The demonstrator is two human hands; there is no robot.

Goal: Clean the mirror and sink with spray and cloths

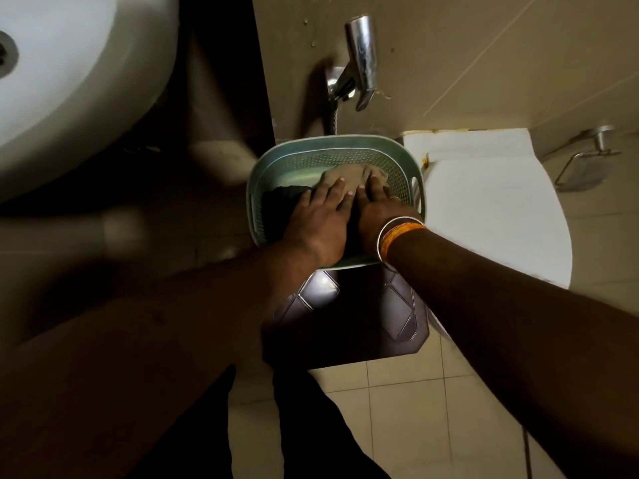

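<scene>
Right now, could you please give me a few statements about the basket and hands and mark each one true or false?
1. Both hands, the left hand and the right hand, reach into the green basket. True.
2. The basket sits on a dark stool. True.
3. The basket holds only a spray bottle. False: it holds a tan cloth and a dark cloth; no bottle shows.
4. The bangles are on the left wrist. False: they are on the right wrist.
5. The white sink is right of the basket. False: it is upper left.
</scene>
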